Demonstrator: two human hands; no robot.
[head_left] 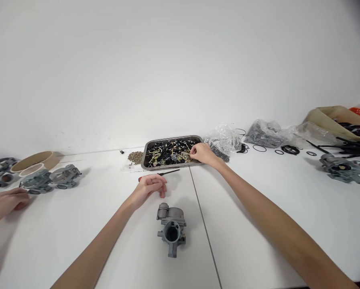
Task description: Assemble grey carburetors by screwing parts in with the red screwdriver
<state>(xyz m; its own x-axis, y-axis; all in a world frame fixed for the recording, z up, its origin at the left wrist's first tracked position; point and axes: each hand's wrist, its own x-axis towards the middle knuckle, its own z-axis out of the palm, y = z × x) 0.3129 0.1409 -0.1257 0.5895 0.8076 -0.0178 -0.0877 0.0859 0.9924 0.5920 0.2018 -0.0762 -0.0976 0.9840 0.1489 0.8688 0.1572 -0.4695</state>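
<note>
A grey metal carburetor body stands on the white table in front of me. My left hand rests on the table just beyond it, fingers curled loosely, next to a red-handled screwdriver. My right hand reaches into the right end of a metal tray filled with several black and brass small parts, its fingertips pinched among them. What the fingers hold is too small to make out.
A pile of small brass bits lies left of the tray. Plastic bags, black O-rings and another carburetor sit to the right. At the left are more carburetors, tape rolls and another person's hand.
</note>
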